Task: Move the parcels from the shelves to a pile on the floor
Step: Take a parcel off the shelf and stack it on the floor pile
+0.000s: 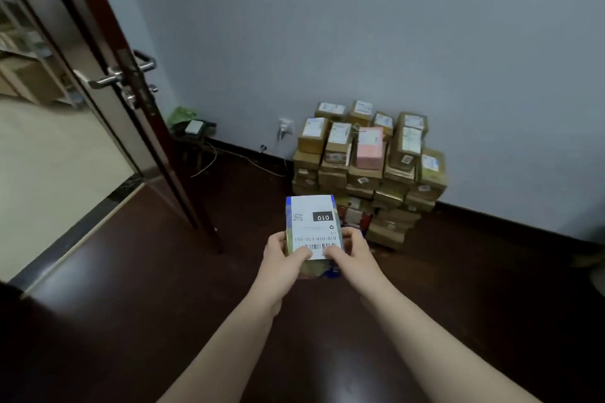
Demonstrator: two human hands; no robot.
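Parcel (pixel 312 222) held out over the dark floor (pixel 131 321).
Left hand (pixel 283 257) and right hand (pixel 352 252) both clasp its near end; the pile (pixel 370 170) sits by the wall (pixel 360 26) beyond.

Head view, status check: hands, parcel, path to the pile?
Left hand and right hand both gripping the labelled parcel, held above the floor. Pile stacked against the wall ahead. Floor between looks clear; open door off left.

Glossy dark wood floor (pixel 131 321) catching the light, matt painted wall (pixel 327 26), brushed metal door handle (pixel 104 78), brown cardboard parcels in the pile (pixel 370 173) with one pink box (pixel 370 147), smooth white paper label (pixel 314 222) on the held parcel (pixel 312 229).
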